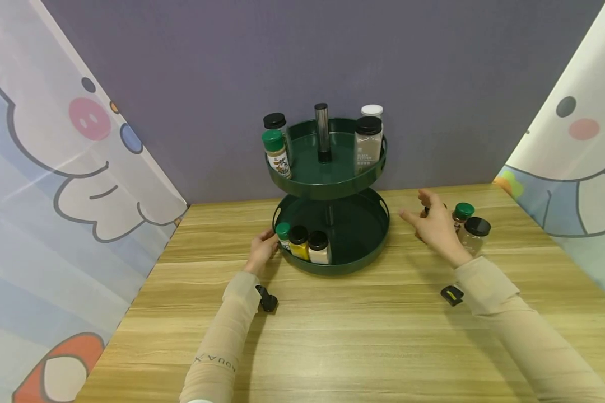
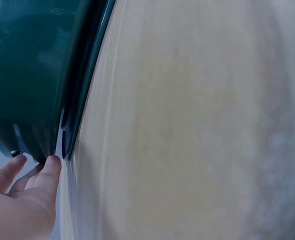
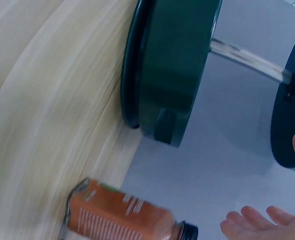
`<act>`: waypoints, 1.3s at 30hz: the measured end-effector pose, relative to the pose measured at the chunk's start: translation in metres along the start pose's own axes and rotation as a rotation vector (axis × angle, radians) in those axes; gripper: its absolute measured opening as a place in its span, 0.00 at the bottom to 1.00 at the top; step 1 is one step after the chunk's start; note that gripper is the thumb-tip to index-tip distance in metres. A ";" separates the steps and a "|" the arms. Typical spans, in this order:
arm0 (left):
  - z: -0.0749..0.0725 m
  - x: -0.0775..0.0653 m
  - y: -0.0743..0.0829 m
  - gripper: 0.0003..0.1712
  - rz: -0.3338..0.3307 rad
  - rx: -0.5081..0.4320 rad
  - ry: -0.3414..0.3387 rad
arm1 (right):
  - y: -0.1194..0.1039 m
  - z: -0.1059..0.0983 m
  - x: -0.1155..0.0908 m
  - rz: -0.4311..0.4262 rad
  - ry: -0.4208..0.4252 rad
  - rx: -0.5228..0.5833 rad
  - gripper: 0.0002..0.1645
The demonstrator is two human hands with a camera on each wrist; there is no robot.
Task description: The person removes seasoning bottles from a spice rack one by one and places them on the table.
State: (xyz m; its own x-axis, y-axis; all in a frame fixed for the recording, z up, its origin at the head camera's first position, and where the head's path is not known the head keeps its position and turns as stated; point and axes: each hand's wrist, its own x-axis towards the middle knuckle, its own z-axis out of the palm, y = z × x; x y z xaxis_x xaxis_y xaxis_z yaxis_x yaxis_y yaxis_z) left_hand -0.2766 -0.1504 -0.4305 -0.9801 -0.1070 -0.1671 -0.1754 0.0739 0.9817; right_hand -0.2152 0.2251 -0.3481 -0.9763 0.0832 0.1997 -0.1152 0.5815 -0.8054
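A green two-tier round rack (image 1: pixel 327 268) stands on the table, a post rising through its middle. My left hand (image 1: pixel 262 249) touches the left side of its lower tray (image 2: pixel 27 75) with extended fingertips. Beside that hand, inside the lower tray, stand a green-capped spice jar (image 1: pixel 283 235), a yellow spice jar (image 1: pixel 299 243) and a pale spice jar (image 1: pixel 319 249). My right hand (image 1: pixel 436 226) hovers right of the rack, thumb and fingers spread apart and holding nothing. Near it, partly hidden in the head view, is a black-capped bottle of orange-red spice (image 3: pixel 120 212).
The upper tray (image 1: pixel 322 190) carries a green-capped jar (image 1: pixel 277 154), a black pepper jar (image 1: pixel 368 145) and others behind them. On the table at right stand another green-capped jar (image 1: pixel 462 215) and a clear black-capped jar (image 1: pixel 474 235). A grey wall (image 1: pixel 232 84) rises behind.
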 end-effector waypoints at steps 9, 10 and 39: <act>-0.001 0.001 -0.001 0.25 0.001 0.004 -0.006 | -0.011 0.017 -0.007 -0.036 -0.179 0.092 0.47; -0.001 0.001 -0.001 0.25 0.001 0.002 -0.006 | -0.011 0.019 -0.008 -0.043 -0.201 0.096 0.46; 0.000 0.001 -0.001 0.29 -0.001 -0.022 -0.018 | -0.017 0.071 -0.012 -0.198 -0.457 0.117 0.42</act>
State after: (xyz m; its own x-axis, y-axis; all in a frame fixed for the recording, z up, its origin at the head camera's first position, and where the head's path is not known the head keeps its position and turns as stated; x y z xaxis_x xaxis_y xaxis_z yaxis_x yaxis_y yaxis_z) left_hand -0.2775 -0.1510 -0.4315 -0.9815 -0.0889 -0.1698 -0.1748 0.0524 0.9832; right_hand -0.2141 0.1564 -0.3762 -0.9109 -0.3974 0.1115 -0.3005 0.4535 -0.8391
